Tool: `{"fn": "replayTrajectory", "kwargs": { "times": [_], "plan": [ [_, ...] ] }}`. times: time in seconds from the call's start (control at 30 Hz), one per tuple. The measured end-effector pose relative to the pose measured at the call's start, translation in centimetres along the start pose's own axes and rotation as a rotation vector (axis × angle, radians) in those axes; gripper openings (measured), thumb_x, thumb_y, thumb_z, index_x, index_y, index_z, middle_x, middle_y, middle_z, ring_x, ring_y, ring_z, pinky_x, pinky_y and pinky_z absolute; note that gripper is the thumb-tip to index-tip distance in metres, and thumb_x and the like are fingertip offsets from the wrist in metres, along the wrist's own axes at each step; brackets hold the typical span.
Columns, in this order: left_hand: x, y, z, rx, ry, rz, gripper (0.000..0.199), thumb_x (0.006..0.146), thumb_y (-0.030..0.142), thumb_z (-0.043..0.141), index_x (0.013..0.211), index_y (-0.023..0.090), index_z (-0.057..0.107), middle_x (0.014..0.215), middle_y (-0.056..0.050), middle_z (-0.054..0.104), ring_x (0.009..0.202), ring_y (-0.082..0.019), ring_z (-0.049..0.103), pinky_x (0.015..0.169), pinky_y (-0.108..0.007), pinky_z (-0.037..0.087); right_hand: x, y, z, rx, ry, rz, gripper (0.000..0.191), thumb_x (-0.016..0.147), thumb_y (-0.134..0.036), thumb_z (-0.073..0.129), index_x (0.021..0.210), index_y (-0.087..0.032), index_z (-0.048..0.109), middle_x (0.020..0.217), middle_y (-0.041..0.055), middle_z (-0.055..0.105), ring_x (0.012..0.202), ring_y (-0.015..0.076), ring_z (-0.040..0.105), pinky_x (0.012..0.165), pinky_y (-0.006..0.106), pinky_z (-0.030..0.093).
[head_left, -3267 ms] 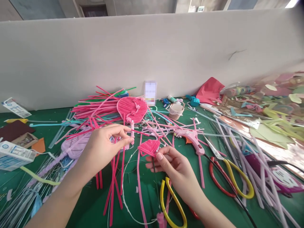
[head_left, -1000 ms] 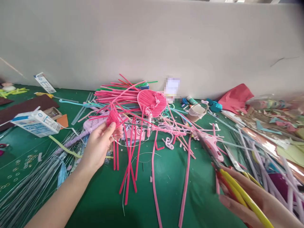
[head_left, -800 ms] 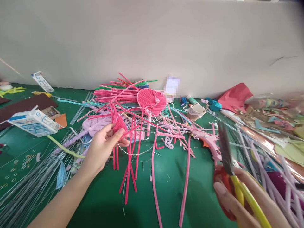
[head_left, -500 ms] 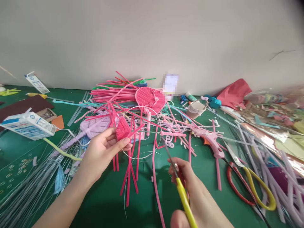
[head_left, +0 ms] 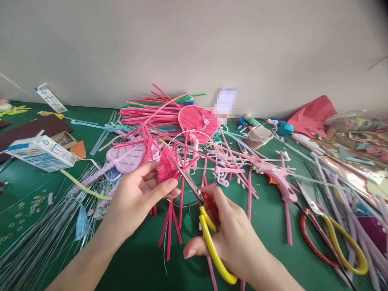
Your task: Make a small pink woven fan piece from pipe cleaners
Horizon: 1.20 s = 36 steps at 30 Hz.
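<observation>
Head view: two hands, one pink fuzzy piece [head_left: 167, 166], one pair of scissors [head_left: 209, 230].
Left hand's [head_left: 138, 196] fingers clamp the piece; right hand's [head_left: 235, 232] fingers grip the scissors, blades at it.

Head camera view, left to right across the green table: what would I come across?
Front white-and-blue carton, blue tassel, lilac fan-shaped piece, folded pink piece in the left hand, rounded pink fan shape, small basket, loose scissors.
</observation>
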<state>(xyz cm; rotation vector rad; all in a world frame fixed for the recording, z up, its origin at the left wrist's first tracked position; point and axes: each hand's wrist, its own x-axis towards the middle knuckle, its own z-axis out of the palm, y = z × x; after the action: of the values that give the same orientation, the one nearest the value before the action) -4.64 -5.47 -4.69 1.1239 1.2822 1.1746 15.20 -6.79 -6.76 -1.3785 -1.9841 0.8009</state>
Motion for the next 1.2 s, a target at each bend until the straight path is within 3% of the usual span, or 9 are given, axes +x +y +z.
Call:
{"fn": "replayTrajectory", "kwargs": {
  "times": [0.17, 0.5, 0.93, 1.07, 1.2],
  "plan": [
    [-0.2, -0.3, 0.0, 0.037, 0.036, -0.013, 0.028, 0.076, 0.036, 0.083, 0.097, 0.020, 0.073, 0.085, -0.004, 0.078, 0.070, -0.021, 0.076, 0.064, -0.025, 0.064, 0.2, 0.0, 0.2, -0.049, 0.048, -0.034, 0.077, 0.064, -0.089, 0.058, 0.098, -0.020, 0.053, 0.056, -0.0075, 0.048, 0.042, 0.0123, 0.048, 0.037, 0.022, 0.039],
    [0.1, -0.4, 0.3, 0.000, 0.023, -0.002, 0.023, 0.078, 0.032, 0.083, 0.096, 0.021, 0.073, 0.083, 0.000, 0.077, 0.067, -0.014, 0.075, 0.063, -0.017, 0.062, 0.2, 0.4, 0.6, -0.094, 0.088, -0.079, 0.075, 0.071, -0.088, 0.053, 0.097, -0.018, 0.056, 0.055, -0.0064, 0.049, 0.040, 0.0121, 0.049, 0.037, 0.022, 0.038],
    [0.0, -0.4, 0.6, -0.001, 0.036, -0.017, 0.022, 0.076, 0.031, 0.084, 0.092, 0.020, 0.073, 0.080, 0.000, 0.077, 0.067, -0.017, 0.075, 0.064, -0.021, 0.063, -0.3, 0.8, 1.9, -0.310, 0.091, -0.229, 0.052, 0.101, -0.061, 0.031, 0.099, -0.014, 0.054, 0.060, -0.0006, 0.059, 0.038, 0.0155, 0.056, 0.040, 0.025, 0.037],
    [0.1, -0.4, 0.8, -0.006, 0.043, -0.018, 0.024, 0.075, 0.033, 0.084, 0.090, 0.020, 0.073, 0.080, -0.002, 0.076, 0.067, -0.019, 0.075, 0.064, -0.025, 0.063, -0.5, 1.0, 2.3, -0.306, 0.159, -0.213, 0.047, 0.102, -0.060, 0.030, 0.092, -0.019, 0.050, 0.054, -0.0037, 0.057, 0.033, 0.0138, 0.052, 0.037, 0.023, 0.033],
    [0.3, -0.4, 0.4, 0.006, 0.056, -0.022, 0.024, 0.075, 0.036, 0.084, 0.088, 0.020, 0.072, 0.076, -0.002, 0.075, 0.065, -0.019, 0.074, 0.061, -0.025, 0.062, -1.1, 0.8, 1.1, -0.264, 0.244, -0.159, 0.043, 0.099, -0.063, 0.038, 0.095, -0.021, 0.047, 0.051, -0.0068, 0.055, 0.031, 0.0118, 0.048, 0.036, 0.021, 0.034]
  ]
}}
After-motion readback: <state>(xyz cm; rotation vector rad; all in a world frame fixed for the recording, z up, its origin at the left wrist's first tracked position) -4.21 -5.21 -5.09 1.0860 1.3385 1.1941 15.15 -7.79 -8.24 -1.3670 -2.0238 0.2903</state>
